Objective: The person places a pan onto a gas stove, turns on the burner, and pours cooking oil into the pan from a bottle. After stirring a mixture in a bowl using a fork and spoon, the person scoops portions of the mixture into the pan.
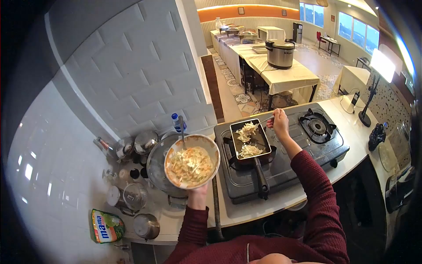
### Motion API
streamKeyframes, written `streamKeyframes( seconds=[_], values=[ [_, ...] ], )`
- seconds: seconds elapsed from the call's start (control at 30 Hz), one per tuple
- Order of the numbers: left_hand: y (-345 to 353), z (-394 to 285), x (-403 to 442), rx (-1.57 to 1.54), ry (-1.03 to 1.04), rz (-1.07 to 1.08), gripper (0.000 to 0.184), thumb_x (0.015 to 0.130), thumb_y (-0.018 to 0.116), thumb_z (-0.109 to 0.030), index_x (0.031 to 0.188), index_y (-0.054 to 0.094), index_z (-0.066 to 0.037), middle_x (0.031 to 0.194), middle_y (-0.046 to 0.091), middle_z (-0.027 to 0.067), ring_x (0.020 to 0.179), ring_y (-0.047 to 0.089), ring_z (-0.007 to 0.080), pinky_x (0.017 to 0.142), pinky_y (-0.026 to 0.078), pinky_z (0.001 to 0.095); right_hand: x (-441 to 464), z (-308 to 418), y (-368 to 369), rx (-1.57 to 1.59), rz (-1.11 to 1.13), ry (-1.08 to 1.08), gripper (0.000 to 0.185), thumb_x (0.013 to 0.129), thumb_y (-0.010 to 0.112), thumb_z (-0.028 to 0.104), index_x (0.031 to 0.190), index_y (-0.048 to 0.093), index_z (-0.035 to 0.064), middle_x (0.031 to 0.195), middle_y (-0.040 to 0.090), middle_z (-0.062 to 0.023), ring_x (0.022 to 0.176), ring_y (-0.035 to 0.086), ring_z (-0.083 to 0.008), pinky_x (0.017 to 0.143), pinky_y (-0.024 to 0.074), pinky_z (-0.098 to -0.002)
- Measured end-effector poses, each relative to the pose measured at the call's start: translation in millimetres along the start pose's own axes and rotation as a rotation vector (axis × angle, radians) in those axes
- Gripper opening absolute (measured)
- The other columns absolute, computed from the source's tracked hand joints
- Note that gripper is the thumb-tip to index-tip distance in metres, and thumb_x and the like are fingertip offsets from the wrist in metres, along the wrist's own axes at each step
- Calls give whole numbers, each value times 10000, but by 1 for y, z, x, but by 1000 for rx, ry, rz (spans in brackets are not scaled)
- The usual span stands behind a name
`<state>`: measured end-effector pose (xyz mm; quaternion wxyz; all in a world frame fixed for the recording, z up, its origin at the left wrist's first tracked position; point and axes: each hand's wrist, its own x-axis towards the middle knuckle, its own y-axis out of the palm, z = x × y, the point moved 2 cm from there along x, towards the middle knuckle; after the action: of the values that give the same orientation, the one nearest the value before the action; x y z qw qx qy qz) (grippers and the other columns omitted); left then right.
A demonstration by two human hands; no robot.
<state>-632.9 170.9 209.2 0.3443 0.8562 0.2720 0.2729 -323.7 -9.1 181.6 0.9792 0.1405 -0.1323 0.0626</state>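
My left hand (pixel 198 196) holds up a bowl (pixel 214 154) from below, above the counter left of the stove. Shredded vegetable mix (pixel 191 165), pale with orange bits, fills much of it, and a metal utensil handle (pixel 182 132) sticks up at its far side. Over the stove, my right hand (pixel 278 122) is closed just right of a rectangular frying pan (pixel 263 147). Whatever its fingers hold is too small or hidden to make out. Two heaps of the mix (pixel 249 151) lie in the pan, which sits on the left burner with its handle (pixel 260 178) toward me.
The black stove (pixel 288 169) has a second burner (pixel 317 125) at right. Pots, lids and a large covered pan (pixel 156 167) crowd the left counter, with a blue-capped bottle (pixel 178 122) and a green Mama pouch (pixel 105 226). A lamp (pixel 373 94) stands at right; a rice cooker (pixel 280 55) is beyond.
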Motion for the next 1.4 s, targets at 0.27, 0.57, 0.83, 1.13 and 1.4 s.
streamKeyframes(
  seconds=[0.27, 0.57, 0.83, 1.13, 1.4],
  values=[
    [-20, -43, -55, 51, -29, -54, 618, 899, 391, -561, 1352, 386, -141, 1352, 438, 107, 1242, 426, 287, 1010, 394, 473, -19, 41, 15, -448, 208, -522, 243, 963, 421, 221, 860, 487, 11, 608, 552, -147, 546, 606, -271, 542, 470, -382],
    [-42, -80, -91, -3, 20, -161, 604, 900, 404, -544, 1341, 402, -132, 1334, 458, 117, 1207, 464, 292, 954, 446, 462, -31, 83, 22, -644, 349, -737, 108, 903, 495, 135, 908, 463, 32, 727, 582, -212, 711, 582, -414, 600, 456, -473],
    [-64, -99, -115, -90, 70, -283, 591, 901, 417, -529, 1331, 415, -124, 1319, 476, 126, 1176, 498, 296, 905, 492, 453, -36, 70, 18, -643, 423, -876, 85, 867, 510, 101, 920, 469, 48, 768, 591, -176, 738, 601, -374, 621, 465, -447],
    [-77, -111, -130, -130, 110, -365, 580, 902, 428, -515, 1323, 427, -116, 1304, 492, 134, 1148, 528, 300, 860, 533, 447, -44, 54, 20, -652, 562, -805, 85, 857, 502, 92, 928, 481, 52, 786, 590, -167, 748, 602, -376, 629, 462, -447],
    [-76, -115, -132, -151, 135, -370, 581, 902, 431, -511, 1323, 427, -111, 1304, 492, 137, 1145, 530, 305, 855, 534, 454, -35, 57, 18, -743, 546, -831, 98, 846, 513, 90, 937, 493, 60, 831, 607, -136, 806, 616, -355, 662, 475, -430]
  ],
)
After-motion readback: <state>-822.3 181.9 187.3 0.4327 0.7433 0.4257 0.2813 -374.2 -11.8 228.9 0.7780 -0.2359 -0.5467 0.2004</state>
